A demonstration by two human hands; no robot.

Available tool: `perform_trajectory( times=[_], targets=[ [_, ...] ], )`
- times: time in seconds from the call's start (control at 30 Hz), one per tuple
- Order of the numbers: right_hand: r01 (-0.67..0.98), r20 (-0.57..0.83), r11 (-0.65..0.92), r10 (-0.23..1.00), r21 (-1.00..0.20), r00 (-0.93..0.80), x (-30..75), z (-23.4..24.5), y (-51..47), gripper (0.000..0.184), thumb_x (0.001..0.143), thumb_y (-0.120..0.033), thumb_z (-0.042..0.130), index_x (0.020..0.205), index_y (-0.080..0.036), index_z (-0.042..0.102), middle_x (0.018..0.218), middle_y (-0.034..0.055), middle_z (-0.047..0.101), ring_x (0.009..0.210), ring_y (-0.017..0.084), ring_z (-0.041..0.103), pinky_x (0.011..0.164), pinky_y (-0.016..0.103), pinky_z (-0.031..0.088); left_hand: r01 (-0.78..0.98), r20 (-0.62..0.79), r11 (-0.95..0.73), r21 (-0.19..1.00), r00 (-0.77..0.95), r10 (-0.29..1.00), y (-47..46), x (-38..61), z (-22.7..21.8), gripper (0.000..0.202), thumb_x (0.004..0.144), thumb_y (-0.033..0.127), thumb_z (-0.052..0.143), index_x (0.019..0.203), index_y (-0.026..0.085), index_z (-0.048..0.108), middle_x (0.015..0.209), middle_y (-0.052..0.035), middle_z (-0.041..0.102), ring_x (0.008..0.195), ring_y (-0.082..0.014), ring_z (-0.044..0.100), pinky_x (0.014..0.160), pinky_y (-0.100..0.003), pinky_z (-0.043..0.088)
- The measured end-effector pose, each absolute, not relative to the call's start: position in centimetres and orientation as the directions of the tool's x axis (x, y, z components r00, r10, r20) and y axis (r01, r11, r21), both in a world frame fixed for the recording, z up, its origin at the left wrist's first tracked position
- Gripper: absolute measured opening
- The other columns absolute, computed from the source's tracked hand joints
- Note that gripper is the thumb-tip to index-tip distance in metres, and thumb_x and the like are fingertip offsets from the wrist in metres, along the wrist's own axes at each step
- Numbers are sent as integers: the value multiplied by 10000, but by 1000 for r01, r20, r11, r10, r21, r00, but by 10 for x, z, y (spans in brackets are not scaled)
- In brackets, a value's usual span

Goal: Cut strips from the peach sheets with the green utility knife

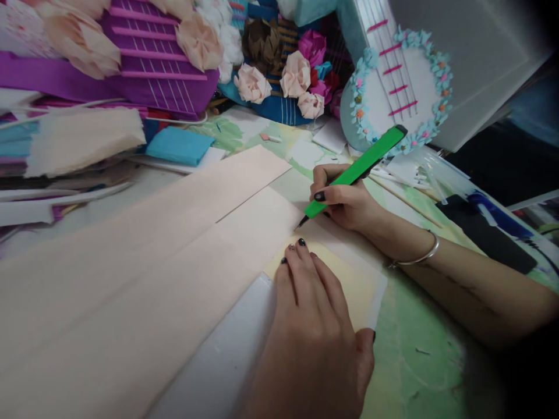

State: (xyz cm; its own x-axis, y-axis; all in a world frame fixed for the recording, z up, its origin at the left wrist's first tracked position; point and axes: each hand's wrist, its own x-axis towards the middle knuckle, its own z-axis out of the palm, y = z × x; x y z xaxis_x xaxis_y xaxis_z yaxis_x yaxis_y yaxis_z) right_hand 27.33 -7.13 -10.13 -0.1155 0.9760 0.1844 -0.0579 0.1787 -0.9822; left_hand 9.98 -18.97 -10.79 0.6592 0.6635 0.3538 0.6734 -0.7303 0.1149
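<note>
My right hand (356, 203) is closed around a slim green pen (371, 156) with a black tip. That tip points down and left, at or just above the edge of a large pale peach paper sheet (144, 285); contact cannot be made out. My left hand (312, 320) lies flat, fingers stretched out, on a pale yellow piece of paper or card (356, 282). Its fingertips are close below the pen tip. A white strip (218, 349) runs along the peach sheet's lower edge, partly under my left hand. The sheet has a folded or overlapping layer on its upper side.
At the back stand a purple guitar shape (152, 64) with paper flowers and a light blue guitar shape (404, 87) edged with small flowers. Stacked papers (87, 139) and a folded blue paper (179, 145) lie at left. A thin stick (406, 201) and dark flat item (484, 233) are at right.
</note>
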Motion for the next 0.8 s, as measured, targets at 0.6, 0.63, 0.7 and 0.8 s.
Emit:
perform_trajectory(
  times=[0.6,0.63,0.7,0.8],
  targets=[
    [-79,214,206,971,-975,-105,274,-102,-71,163,615,-161,630,515,-179,503,398,-59,411,359,69,302,366,217,183,692,416,-713,114,618,667,-190,102,-112,842,771,555,553,1250,-138,541,1327,-354,517,1274,-482,452,1036,-538,411],
    [-75,214,207,971,-975,-104,274,-102,-71,163,613,-162,629,513,-180,502,399,-59,413,359,69,302,365,217,184,696,425,-709,113,611,668,-190,102,-113,846,766,561,548,1248,-134,545,1325,-353,520,1272,-480,454,1036,-538,411],
    [-65,214,208,971,-976,-107,274,-101,-71,162,609,-157,629,512,-180,500,405,-57,426,360,69,302,364,218,185,698,418,-706,120,610,674,-191,103,-115,839,766,561,548,1251,-124,549,1329,-345,522,1277,-472,453,1038,-530,411],
    [-53,206,201,972,-978,-111,273,-101,-71,166,605,-164,633,513,-181,495,411,-56,436,363,68,299,366,218,188,696,401,-706,128,615,679,-191,102,-115,828,775,564,549,1258,-108,552,1340,-331,521,1294,-471,435,1042,-535,407]
  ],
)
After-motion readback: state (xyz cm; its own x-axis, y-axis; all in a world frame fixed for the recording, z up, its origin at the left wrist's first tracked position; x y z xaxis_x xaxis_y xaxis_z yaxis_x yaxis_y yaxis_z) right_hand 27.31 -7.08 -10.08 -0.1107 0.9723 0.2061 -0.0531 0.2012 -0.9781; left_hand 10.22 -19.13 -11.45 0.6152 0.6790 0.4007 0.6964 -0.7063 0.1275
